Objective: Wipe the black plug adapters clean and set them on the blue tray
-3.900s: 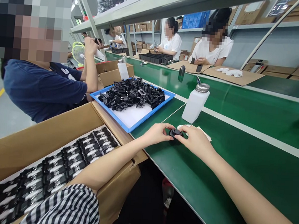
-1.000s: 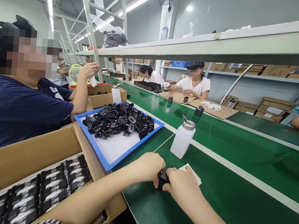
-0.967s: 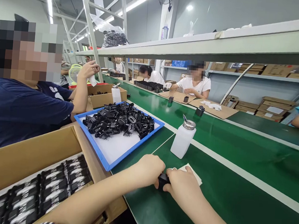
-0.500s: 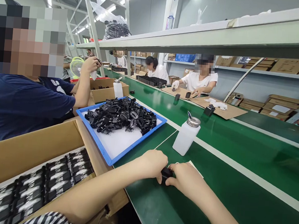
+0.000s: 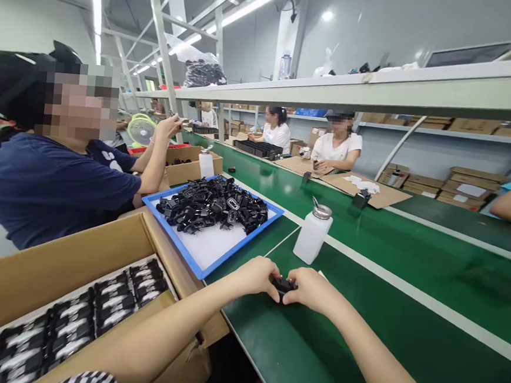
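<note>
Both my hands grip a small black plug adapter (image 5: 283, 286) just over the green bench. My left hand (image 5: 258, 275) pinches its left end between thumb and fingers, and my right hand (image 5: 308, 287) does the same at the right end. The fingers cover much of the piece. A white dispenser bottle (image 5: 312, 234) with a metal top stands behind my hands. Left of it, a blue-rimmed tray (image 5: 238, 252) bears a heap of black plug adapters (image 5: 210, 204). Part of a pale slip (image 5: 322, 274) shows behind my right hand.
An open cardboard box (image 5: 101, 235) with rows of black-and-white parts is at my left. A co-worker (image 5: 61, 182) in dark blue sits beyond it, hands raised. Other people work across the green bench (image 5: 404, 321). A shelf (image 5: 355, 96) spans overhead.
The view has shifted slightly. My left hand has turned from lying over the adapter to pinching its end, and more of the adapter shows between my hands.
</note>
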`<state>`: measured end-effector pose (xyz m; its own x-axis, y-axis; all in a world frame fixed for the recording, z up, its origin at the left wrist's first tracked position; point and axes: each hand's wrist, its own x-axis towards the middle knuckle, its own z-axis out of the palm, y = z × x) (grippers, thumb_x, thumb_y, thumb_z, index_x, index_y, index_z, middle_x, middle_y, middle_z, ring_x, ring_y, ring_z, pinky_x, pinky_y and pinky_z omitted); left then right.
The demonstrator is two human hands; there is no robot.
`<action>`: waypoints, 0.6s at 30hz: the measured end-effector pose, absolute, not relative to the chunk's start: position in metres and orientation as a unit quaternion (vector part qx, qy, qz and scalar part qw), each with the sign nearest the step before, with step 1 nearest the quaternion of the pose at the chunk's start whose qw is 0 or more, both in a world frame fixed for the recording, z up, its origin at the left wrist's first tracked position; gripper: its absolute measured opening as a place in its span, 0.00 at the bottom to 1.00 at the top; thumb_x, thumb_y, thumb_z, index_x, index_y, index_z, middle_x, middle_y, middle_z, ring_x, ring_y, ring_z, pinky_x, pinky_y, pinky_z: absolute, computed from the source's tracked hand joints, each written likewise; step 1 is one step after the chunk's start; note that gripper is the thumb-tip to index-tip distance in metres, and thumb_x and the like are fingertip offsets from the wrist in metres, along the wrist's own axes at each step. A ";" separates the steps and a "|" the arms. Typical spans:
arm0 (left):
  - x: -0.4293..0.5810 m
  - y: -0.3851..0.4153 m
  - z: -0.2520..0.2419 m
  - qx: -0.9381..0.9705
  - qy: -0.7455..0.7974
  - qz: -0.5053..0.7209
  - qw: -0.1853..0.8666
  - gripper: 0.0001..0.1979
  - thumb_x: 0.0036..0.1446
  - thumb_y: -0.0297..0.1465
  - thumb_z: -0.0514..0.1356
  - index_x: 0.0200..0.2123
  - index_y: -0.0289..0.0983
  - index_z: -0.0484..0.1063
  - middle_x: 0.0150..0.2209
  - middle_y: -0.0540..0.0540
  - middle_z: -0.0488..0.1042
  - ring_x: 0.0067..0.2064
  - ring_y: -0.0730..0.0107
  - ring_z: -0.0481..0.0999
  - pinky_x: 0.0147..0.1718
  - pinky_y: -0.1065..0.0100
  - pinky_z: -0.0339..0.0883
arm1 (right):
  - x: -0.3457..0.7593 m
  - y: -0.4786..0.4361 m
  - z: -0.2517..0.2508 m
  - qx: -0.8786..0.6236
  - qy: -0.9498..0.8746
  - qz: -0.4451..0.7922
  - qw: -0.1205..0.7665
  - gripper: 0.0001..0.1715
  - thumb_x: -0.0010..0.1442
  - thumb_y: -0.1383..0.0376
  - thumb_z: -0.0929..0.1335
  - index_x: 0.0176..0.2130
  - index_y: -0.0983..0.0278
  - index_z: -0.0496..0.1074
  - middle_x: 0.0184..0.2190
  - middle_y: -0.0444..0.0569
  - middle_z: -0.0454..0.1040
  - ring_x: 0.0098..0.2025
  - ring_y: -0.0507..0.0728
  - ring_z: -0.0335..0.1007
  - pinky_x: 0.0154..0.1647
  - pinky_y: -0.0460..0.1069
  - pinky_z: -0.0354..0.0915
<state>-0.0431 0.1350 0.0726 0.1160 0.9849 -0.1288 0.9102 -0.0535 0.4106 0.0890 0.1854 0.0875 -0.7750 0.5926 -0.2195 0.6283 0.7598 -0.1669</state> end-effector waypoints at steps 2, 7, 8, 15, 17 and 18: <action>-0.045 0.132 0.067 0.710 0.662 0.129 0.205 0.17 0.33 0.36 0.62 0.30 0.36 0.70 0.28 0.49 0.71 0.30 0.68 0.69 0.24 0.75 0.56 | 0.090 0.182 0.088 0.321 0.940 -0.099 0.068 0.12 0.39 0.60 0.67 0.25 0.65 0.68 0.21 0.45 0.70 0.23 0.52 0.64 0.14 0.43 0.47; -0.043 0.125 0.065 0.685 0.641 0.168 0.304 0.16 0.32 0.32 0.60 0.29 0.33 0.68 0.28 0.47 0.71 0.32 0.64 0.69 0.29 0.72 0.59 | 0.101 0.162 0.092 0.369 0.922 -0.114 0.029 0.15 0.42 0.57 0.66 0.30 0.64 0.68 0.28 0.47 0.70 0.32 0.54 0.65 0.20 0.43 0.52; -0.042 0.124 0.066 0.669 0.627 0.172 0.359 0.17 0.32 0.32 0.59 0.31 0.33 0.67 0.28 0.48 0.71 0.33 0.65 0.69 0.29 0.72 0.59 | 0.105 0.158 0.094 0.378 0.917 -0.121 0.028 0.16 0.41 0.57 0.66 0.30 0.64 0.68 0.29 0.47 0.70 0.32 0.54 0.65 0.21 0.43 0.52; -0.017 0.116 0.084 0.751 0.631 -0.048 0.190 0.05 0.34 0.31 0.55 0.19 0.35 0.64 0.22 0.48 0.70 0.28 0.63 0.68 0.24 0.71 0.54 | 0.119 0.128 0.098 0.396 0.906 -0.136 0.062 0.16 0.41 0.57 0.66 0.29 0.66 0.68 0.27 0.48 0.70 0.29 0.56 0.65 0.19 0.45 0.57; -0.009 0.119 0.089 0.738 0.644 -0.121 0.161 0.05 0.33 0.31 0.55 0.18 0.35 0.64 0.19 0.48 0.68 0.25 0.62 0.68 0.22 0.72 0.53 | 0.118 0.126 0.098 0.406 0.900 -0.145 0.062 0.14 0.42 0.59 0.66 0.28 0.67 0.68 0.27 0.49 0.70 0.29 0.56 0.65 0.19 0.46 0.59; -0.007 0.121 0.091 0.729 0.648 -0.147 0.167 0.05 0.33 0.31 0.55 0.18 0.35 0.63 0.17 0.49 0.68 0.24 0.63 0.68 0.21 0.72 0.52 | 0.117 0.126 0.099 0.408 0.898 -0.149 0.063 0.14 0.42 0.59 0.66 0.28 0.67 0.67 0.28 0.50 0.70 0.29 0.56 0.65 0.20 0.46 0.59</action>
